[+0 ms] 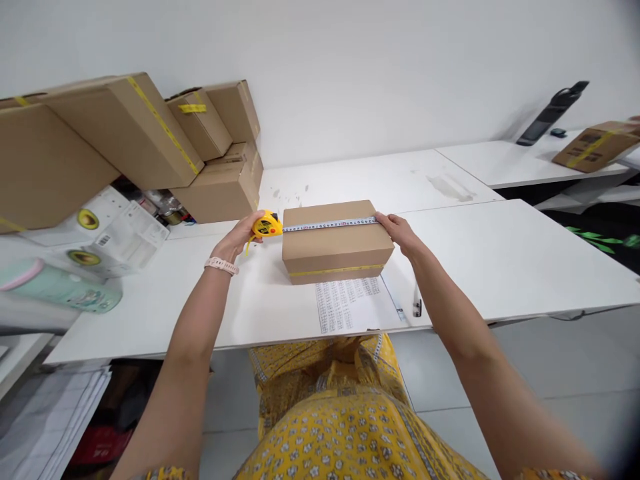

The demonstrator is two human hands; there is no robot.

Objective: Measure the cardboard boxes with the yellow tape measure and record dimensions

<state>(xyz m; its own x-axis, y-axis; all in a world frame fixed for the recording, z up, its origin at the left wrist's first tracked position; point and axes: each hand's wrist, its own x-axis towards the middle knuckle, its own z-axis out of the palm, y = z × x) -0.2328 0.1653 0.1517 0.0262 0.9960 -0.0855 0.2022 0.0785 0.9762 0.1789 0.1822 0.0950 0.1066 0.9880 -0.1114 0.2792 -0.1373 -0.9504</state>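
Head view, and from where I stand someone has a cardboard box [339, 248] lying on the white table [500, 260], just in front of them, with a tape measure [268, 225] drawn across its top. Their left hand [245, 232] is closed round the yellow case, right at the box's left edge, a pale pink band [221, 265] on that wrist. From the case, the metal strip [327, 225] runs over the cardboard to the right hand [397, 231], whose fingers pinch its end by the box's right edge. Yellow tape lines the box's near side. Below it, partly covered, I see a sheet of paper [363, 310] with rows of writing, and a pen [417, 303] just beside that. More boxes [215, 190] stand piled at left; over at right there's a dark bottle [550, 115].
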